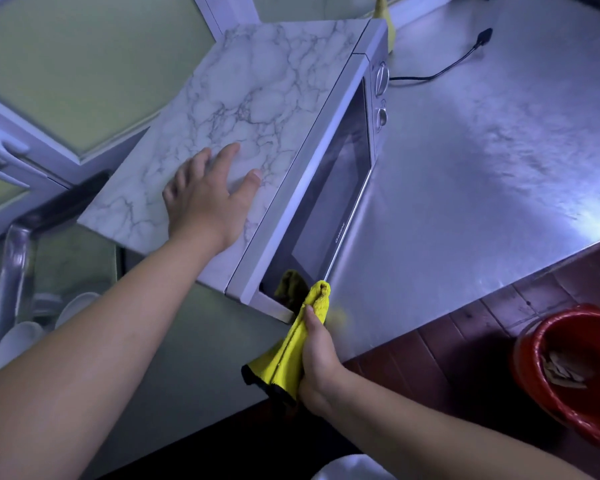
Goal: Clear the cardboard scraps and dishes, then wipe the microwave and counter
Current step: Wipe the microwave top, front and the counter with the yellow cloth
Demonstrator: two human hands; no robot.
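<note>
A silver microwave (329,188) with a marble-patterned top stands on the steel counter (465,161). My left hand (208,195) lies flat on the near part of its top, fingers spread. My right hand (317,355) grips a yellow cloth (291,351) with a dark edge; the cloth's upper end touches the lower near corner of the microwave's glass door. A red bucket (568,372) on the floor at the right holds cardboard scraps (558,370). White dishes (18,341) lie in the sink at the lower left.
A black power cord with its plug (444,69) lies loose on the counter beyond the microwave. A metal tap (11,271) rises over the sink at the left. A yellow item (383,15) stands behind the microwave. Windows run along the back wall.
</note>
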